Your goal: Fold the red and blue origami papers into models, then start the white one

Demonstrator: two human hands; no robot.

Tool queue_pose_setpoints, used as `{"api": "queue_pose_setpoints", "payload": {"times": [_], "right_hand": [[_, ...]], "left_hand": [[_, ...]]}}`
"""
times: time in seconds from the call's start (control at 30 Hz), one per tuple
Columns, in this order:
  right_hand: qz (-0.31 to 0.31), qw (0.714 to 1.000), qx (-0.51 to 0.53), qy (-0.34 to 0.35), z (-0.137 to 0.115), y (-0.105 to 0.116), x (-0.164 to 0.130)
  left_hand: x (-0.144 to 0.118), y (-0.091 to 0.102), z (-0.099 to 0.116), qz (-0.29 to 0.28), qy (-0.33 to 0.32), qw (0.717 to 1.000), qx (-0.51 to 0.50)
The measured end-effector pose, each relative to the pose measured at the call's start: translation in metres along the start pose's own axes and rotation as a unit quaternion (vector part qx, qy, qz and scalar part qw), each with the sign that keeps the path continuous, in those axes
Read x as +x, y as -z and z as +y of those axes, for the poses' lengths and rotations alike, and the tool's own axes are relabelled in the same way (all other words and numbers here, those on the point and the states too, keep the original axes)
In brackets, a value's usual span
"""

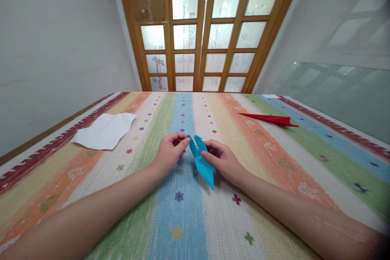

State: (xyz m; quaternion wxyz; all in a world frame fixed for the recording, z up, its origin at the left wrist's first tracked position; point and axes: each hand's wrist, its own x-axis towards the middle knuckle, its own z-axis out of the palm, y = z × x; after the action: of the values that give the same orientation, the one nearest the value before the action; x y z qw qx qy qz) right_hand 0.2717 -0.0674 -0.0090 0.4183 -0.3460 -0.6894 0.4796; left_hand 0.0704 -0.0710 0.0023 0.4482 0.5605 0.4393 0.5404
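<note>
Both hands, L (169, 150) & R (222, 158), pinch blue folded paper (201, 161) w/ fingertips.

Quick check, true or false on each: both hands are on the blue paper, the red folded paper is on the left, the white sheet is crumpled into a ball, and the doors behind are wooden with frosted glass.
1. Both the left hand and the right hand pinch the blue paper. True.
2. The red folded paper lies on the left. False: far right.
3. The white sheet is balled up. False: it lies flat.
4. The doors are wooden with frosted glass. True.
</note>
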Motion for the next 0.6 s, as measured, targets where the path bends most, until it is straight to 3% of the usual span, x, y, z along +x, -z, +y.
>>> {"api": "queue_pose_setpoints", "payload": {"times": [0.2, 0.43, 0.6], "right_hand": [[0.024, 0.991, -0.118, 0.052, -0.006, 0.0, -0.004], [0.1, 0.979, -0.124, 0.129, -0.013, 0.001, -0.006], [0.163, 0.97, -0.101, 0.153, -0.011, 0.003, -0.006]], "left_hand": [[-0.003, -0.002, 0.003, -0.013, -0.01, 1.0, 0.0], [-0.007, -0.006, -0.002, -0.025, -0.008, 1.0, -0.003], [-0.014, -0.014, -0.004, -0.122, 0.046, 0.988, 0.076]]}}
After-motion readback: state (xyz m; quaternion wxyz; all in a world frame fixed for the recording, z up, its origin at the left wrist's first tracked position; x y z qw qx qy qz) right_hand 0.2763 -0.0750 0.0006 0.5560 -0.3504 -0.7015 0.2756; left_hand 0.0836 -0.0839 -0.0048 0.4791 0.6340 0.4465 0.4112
